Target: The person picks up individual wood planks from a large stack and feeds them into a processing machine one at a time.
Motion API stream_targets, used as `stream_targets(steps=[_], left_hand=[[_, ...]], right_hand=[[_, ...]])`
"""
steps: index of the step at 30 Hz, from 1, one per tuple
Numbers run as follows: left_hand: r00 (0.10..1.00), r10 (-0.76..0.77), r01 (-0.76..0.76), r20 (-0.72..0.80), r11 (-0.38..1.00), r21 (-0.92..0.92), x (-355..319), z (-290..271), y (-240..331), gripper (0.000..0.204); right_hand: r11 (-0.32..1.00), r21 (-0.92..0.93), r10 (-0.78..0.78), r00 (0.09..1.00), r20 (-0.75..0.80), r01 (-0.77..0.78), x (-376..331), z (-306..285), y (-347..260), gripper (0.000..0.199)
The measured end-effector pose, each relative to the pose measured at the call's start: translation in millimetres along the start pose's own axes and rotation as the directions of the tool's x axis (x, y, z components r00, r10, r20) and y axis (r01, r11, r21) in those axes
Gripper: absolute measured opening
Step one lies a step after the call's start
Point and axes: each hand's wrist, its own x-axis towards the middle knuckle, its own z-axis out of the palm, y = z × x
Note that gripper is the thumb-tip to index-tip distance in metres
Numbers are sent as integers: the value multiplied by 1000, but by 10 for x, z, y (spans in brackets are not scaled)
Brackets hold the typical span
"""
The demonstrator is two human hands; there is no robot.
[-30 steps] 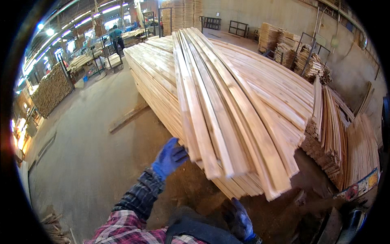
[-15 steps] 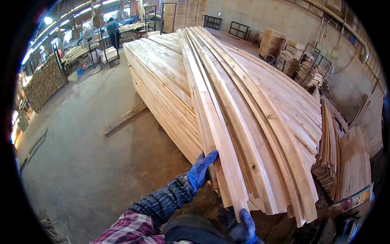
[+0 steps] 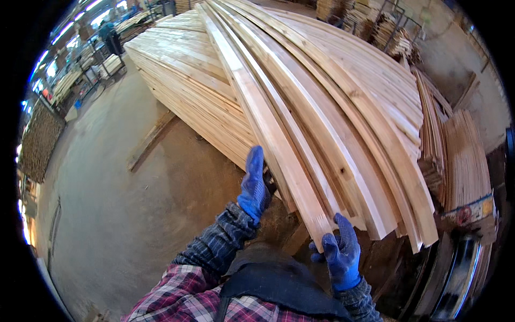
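Note:
Long pale wooden boards lie loosely side by side on a large stack of boards (image 3: 198,94), their near ends jutting toward me. At the near end of the leftmost loose board (image 3: 292,198), my gloved right hand (image 3: 344,255) is closed on the corner, some fingers below and the thumb side against the end. My gloved left hand (image 3: 254,185) is upright beside that board's left edge, fingers stretched out and the palm side turned toward the wood. Whether the palm touches the edge is hidden. Both gloves are blue.
A timber bearer (image 3: 151,140) sticks out from under the stack onto the concrete floor (image 3: 102,177). Thin wooden strips (image 3: 465,155) are piled at the right. Another person (image 3: 110,37) stands far left, near work tables and a tall wood pile (image 3: 42,142).
My left hand has loosened from the leftmost board, its fingers now straight. My right hand has come up from below to the board's end. The view has tilted downward.

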Motion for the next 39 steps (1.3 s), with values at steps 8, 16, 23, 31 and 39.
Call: stream_targets(steps=[8, 16, 23, 31, 39], left_hand=[[985, 139, -158, 101, 963, 219, 128, 301, 192, 104], [977, 198, -213, 80, 921, 326, 569, 442, 444, 100], [990, 114, -133, 85, 956, 261, 491, 449, 449, 101], [990, 33, -70, 137, 957, 280, 422, 380, 505, 65], [990, 54, -87, 129, 961, 264, 445, 404, 492, 74]], right_hand=[[863, -243, -454, 891, 7, 442, -71, -210, 529, 74], [858, -372, -376, 926, 14, 354, 305, -44, 114, 56], [896, -301, -332, 943, 40, 328, 149, -203, 547, 82], [843, -354, -420, 907, 34, 404, 163, 204, 392, 80], [799, 537, 188, 960, 206, -272, 183, -21, 673, 47]])
